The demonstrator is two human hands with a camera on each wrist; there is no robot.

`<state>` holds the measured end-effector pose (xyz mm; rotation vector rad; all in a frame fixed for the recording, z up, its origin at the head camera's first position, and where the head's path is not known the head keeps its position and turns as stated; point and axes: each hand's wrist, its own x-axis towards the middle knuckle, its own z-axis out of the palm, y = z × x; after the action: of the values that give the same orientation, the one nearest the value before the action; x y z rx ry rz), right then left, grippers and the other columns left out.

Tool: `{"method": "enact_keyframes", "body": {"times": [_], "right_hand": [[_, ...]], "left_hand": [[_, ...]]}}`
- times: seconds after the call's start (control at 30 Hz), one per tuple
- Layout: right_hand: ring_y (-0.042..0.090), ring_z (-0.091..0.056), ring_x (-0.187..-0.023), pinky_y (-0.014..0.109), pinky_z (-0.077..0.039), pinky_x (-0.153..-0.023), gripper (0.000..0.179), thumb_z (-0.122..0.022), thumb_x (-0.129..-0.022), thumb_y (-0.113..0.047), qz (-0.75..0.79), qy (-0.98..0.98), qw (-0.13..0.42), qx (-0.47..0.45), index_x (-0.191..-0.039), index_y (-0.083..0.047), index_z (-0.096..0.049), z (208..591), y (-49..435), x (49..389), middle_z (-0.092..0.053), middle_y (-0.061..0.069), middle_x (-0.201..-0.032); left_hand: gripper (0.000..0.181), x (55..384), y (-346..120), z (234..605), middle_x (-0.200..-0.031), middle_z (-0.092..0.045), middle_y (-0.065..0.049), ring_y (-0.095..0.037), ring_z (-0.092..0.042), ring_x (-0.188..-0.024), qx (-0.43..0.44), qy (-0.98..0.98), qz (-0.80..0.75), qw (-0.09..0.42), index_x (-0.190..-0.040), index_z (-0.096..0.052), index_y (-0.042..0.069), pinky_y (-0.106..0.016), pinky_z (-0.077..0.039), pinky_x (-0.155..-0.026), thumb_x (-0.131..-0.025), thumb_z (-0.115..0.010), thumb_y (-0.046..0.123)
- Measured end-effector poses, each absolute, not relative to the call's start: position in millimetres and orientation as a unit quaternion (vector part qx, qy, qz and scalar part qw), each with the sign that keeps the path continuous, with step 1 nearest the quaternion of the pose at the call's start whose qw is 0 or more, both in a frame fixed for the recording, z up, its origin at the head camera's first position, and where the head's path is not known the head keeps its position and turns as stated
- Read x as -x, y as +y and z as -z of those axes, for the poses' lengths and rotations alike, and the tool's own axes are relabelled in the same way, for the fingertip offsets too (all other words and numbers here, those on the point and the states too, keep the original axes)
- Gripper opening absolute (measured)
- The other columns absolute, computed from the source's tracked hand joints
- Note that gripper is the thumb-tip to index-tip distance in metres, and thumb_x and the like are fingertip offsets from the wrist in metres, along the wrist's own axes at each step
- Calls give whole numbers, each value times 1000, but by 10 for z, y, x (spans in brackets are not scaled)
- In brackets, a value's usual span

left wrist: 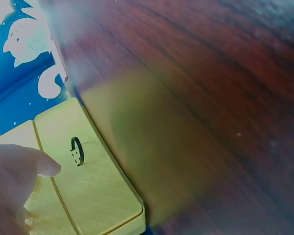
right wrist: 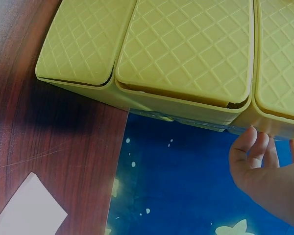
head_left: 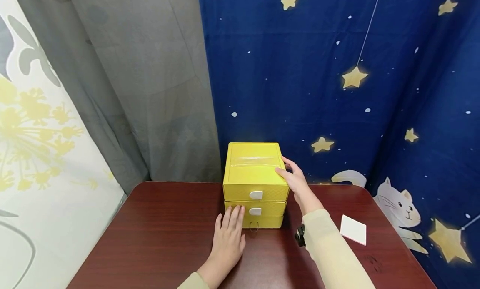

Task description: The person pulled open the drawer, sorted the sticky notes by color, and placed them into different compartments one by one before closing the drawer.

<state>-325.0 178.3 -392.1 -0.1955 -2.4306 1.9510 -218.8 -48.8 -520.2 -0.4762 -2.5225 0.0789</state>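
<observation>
A yellow drawer box (head_left: 255, 155) with three stacked drawers stands on the table, clear tape across its top. The top drawer (head_left: 236, 193) and middle drawer (head_left: 277, 208) have white pull tabs; the bottom drawer (left wrist: 90, 166) carries a thin dark loop. My left hand (head_left: 227, 243) lies with extended fingers against the left part of the front, over the middle and bottom drawers. On the box's upper right edge rests my right hand (head_left: 296, 180), thumb on top and fingers spread along the side. In the right wrist view, narrow gaps show around the diamond-patterned drawer fronts (right wrist: 186, 49).
A white square pad (head_left: 353, 230) lies on the reddish-brown table (head_left: 168, 230), right of my right forearm. Behind the table hang a grey curtain (head_left: 161, 93) and a blue star-patterned curtain (head_left: 285, 80). The box stands near the table's back edge.
</observation>
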Motion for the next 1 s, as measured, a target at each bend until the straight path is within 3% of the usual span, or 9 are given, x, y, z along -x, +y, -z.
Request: {"method": "enact_keyframes", "body": {"times": [0.5,0.7,1.0], "right_hand": [[28,-31,-135,49,-30,-109,61,-63,-90,-30,-623,-780,10,59,-145,-27,-38,3895,1775,3241,-37,7,-146],[29,-31,-135,49,-30,-109,61,-63,-90,-31,-621,-782,8,60,-145,-28,-38,3910,1779,3246,-36,7,-146],[29,-31,-135,49,-30,-109,61,-63,-90,-30,-620,-783,11,59,-146,-27,-37,3900,1772,3233,-36,8,-145]], "left_hand": [[85,2193,-452,5076,-142,-37,-4,-26,-35,-131,174,-946,-43,269,-149,-28,14,-49,-33,-104,-78,-69,37],[80,2187,-449,5025,-136,-42,-6,-28,-39,-126,185,-944,8,272,-145,-37,13,-47,-35,-102,-76,-71,35],[47,2200,-476,4866,-110,-57,-3,-20,-57,-99,288,-867,151,377,-118,-62,15,-36,-51,-72,-72,-72,17]]}}
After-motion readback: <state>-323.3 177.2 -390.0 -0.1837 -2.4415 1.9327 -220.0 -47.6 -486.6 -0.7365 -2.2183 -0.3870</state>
